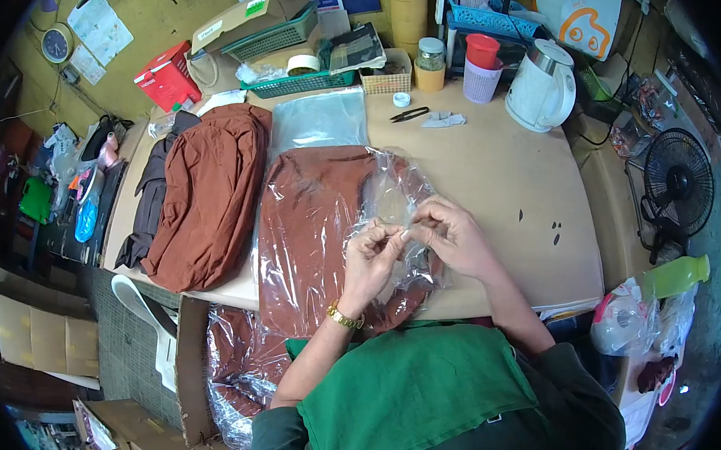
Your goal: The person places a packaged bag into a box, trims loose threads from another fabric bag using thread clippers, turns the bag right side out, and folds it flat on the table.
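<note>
A folded rust-brown garment [309, 203] lies on the table inside a clear plastic bag [391, 181], whose loose end is crumpled at the right. Over that loose end, my left hand [375, 253] and my right hand [453, 239] meet with fingertips pinched together on the plastic edge. The exact bit between the fingers is too small to make out. A gold watch [346, 314] is on my left wrist. To the left lies a stack of unbagged rust-brown garments [216, 193], with a dark grey garment [157, 189] beneath it.
Below the table's front edge, a cardboard box [193, 362] holds bagged brown garments [240, 359]. Flat plastic bags [320, 119] lie behind my work. Further back are thread snips [409, 114], a white kettle [541, 87] and baskets [300, 83]. A black fan [677, 182] stands right.
</note>
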### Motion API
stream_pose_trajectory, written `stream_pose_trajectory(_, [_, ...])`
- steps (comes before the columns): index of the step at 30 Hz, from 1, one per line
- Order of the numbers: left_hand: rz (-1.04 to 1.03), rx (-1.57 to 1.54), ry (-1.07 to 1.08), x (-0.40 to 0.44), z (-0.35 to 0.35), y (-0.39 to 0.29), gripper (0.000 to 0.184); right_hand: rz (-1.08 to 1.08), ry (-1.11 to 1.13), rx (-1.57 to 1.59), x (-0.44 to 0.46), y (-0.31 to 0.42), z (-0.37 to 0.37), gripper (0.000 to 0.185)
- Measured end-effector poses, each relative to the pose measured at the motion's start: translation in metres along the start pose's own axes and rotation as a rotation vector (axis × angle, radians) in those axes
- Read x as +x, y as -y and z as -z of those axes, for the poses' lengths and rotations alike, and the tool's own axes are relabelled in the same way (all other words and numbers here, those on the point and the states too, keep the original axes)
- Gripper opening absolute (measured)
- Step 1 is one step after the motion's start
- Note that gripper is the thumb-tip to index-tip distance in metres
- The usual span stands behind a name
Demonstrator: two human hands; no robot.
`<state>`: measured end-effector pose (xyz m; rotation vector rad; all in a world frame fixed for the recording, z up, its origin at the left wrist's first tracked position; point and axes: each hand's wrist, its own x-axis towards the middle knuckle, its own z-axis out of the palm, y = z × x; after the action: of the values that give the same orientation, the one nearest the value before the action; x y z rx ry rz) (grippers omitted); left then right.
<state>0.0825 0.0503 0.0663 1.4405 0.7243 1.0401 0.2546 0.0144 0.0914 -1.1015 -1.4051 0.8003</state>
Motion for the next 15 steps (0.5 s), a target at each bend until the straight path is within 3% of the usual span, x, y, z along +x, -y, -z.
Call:
stream_pose_trajectory(2, [-0.053,0.012,-0.023,0.001,0.001,-0.003,0.014,-0.079,0.193,-0.469,-0.003,0.017,0.016,0.011])
stream_pose_trajectory(6, [-0.001,0.093,-0.018,0.001,0.004,0.002,0.019,-0.216,0.281,-0.367,-0.007,0.004,0.033,0.013])
stream_pose_trajectory(8, [-0.013,0.146,-0.028,0.001,0.003,0.003,0.018,0.048,0.175,-0.692,-0.007,0.018,0.031,0.009])
stream_pose_trajectory(10, [-0.2,0.463,-0.097,0.003,0.002,0.002,0.017,0.093,0.132,-0.77,-0.008,0.033,0.024,0.01])
stream_pose_trajectory(11, [-0.199,0.464,-0.097,0.003,0.001,0.0,0.017,0.139,0.089,-0.847,-0.01,0.037,0.019,0.011])
stream_pose_trajectory(15, [-0.278,0.575,-0.093,0.002,-0.004,-0.01,0.013,0.32,0.0,-0.782,-0.01,0.039,0.0,0.009])
